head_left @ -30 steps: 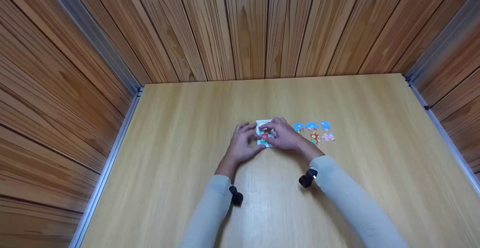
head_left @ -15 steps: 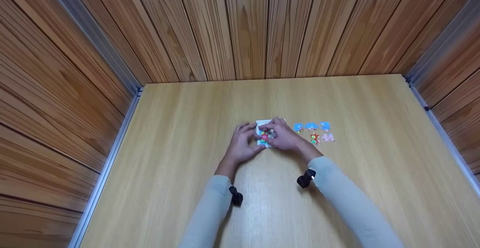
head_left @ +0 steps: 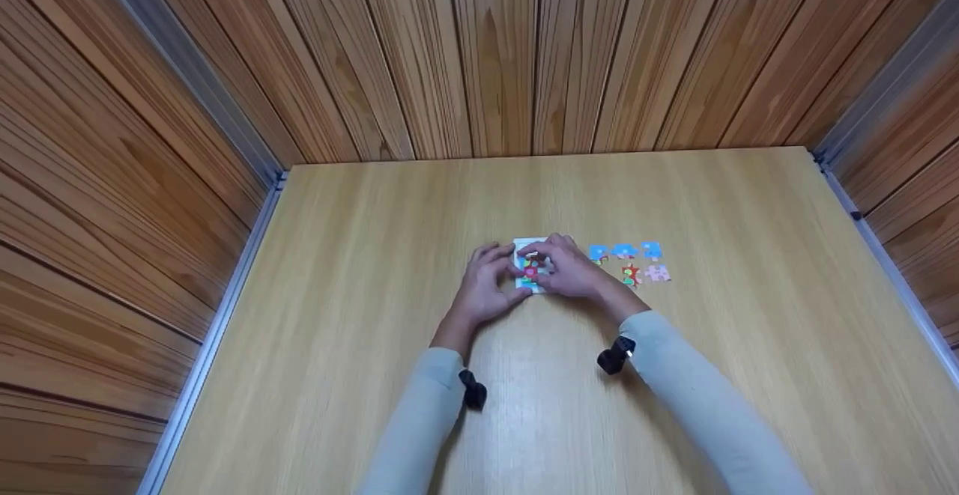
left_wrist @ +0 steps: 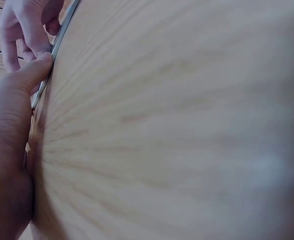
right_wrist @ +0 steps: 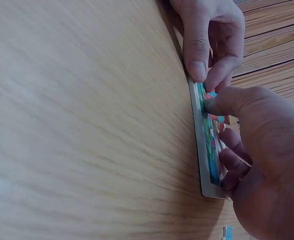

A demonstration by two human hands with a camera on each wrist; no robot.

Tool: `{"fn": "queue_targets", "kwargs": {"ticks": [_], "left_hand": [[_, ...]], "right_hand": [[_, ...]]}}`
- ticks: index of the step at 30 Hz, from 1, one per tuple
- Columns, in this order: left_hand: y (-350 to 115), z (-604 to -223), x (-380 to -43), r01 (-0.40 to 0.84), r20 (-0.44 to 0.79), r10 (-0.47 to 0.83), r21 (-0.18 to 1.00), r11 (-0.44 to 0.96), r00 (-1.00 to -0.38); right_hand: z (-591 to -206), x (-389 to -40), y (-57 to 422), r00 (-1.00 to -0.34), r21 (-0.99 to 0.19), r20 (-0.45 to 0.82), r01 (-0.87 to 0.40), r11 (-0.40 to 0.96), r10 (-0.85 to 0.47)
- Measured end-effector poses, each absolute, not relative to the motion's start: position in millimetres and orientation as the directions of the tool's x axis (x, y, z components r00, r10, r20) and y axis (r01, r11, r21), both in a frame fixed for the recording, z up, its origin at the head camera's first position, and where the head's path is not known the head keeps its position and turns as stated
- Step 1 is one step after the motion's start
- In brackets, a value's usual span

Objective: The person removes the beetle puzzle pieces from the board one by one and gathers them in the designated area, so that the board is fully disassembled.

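A small jigsaw puzzle board [head_left: 518, 243] with a white border lies flat on the table. My left hand [head_left: 483, 289] holds it by the left side, with the thumb [right_wrist: 197, 71] on its near corner. From the right, my right hand [head_left: 575, 272] reaches over the board and covers much of it. Between its thumb and forefinger it pinches a colourful puzzle piece [right_wrist: 221, 119], red with some blue, low over the board. The other fingers of the right hand rest along the board's picture, which is green, blue and pink in the right wrist view.
Several loose puzzle pieces lie right of the board: blue ones [head_left: 624, 251] in a back row, then a red and green one [head_left: 630, 275] and a pink one [head_left: 658, 273]. Wooden panel walls [head_left: 491, 61] enclose the table [head_left: 359, 270] at back and sides.
Both hands stay almost in place at the board. The right hand's fingers shift slightly, and more of the red piece shows between them. The loose pieces lie as before.
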State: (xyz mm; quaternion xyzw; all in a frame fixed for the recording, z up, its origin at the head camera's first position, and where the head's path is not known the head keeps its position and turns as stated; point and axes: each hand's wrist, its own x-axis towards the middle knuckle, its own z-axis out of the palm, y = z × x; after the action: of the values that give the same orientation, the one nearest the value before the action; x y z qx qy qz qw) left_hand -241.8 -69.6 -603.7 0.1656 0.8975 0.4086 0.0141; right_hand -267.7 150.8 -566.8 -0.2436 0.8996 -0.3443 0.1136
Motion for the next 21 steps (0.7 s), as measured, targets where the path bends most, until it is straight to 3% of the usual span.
{"fn": "queue_targets", "kwargs": {"ticks": [21], "left_hand": [[-71.0, -604.2, -243.4, 0.269, 0.085, 0.312, 0.74, 0.616, -0.946]], "right_hand": [[-563.5, -274.1, 153.1, -0.848, -0.685, 0.011, -0.392, 0.614, -0.529]]}}
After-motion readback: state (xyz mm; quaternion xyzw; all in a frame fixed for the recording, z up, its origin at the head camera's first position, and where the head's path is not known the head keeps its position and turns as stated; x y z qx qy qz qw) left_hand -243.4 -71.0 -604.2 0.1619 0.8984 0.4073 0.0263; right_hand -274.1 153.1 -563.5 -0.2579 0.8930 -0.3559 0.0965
